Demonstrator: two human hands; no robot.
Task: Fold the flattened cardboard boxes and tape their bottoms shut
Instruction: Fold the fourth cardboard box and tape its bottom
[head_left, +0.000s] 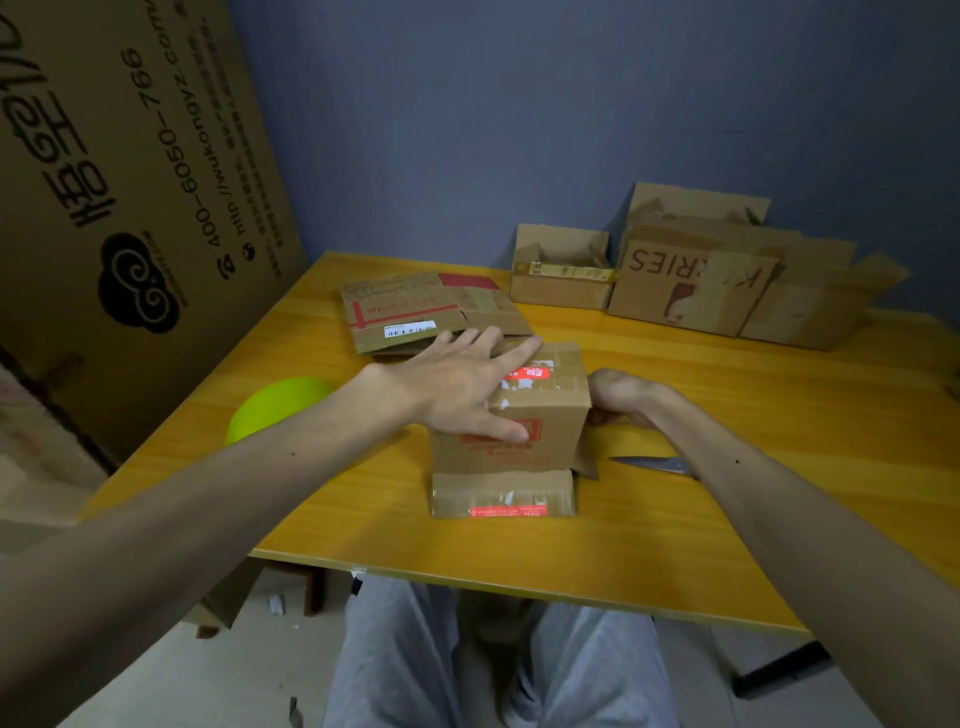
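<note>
A small brown cardboard box (540, 415) with red print stands in the middle of the yellow table (675, 519), one flap lying flat toward me. My left hand (462, 387) lies spread over its top and left side, fingers straight. My right hand (618, 397) is at the box's right side, its fingers hidden behind the box and a side flap. Flattened boxes (415, 312) lie stacked just behind the left hand.
A knife (654, 462) lies on the table under my right forearm. A green round object (275, 405) sits at the left edge. Several folded boxes (691, 280) stand at the back right. A big cardboard sheet (119, 182) leans at left.
</note>
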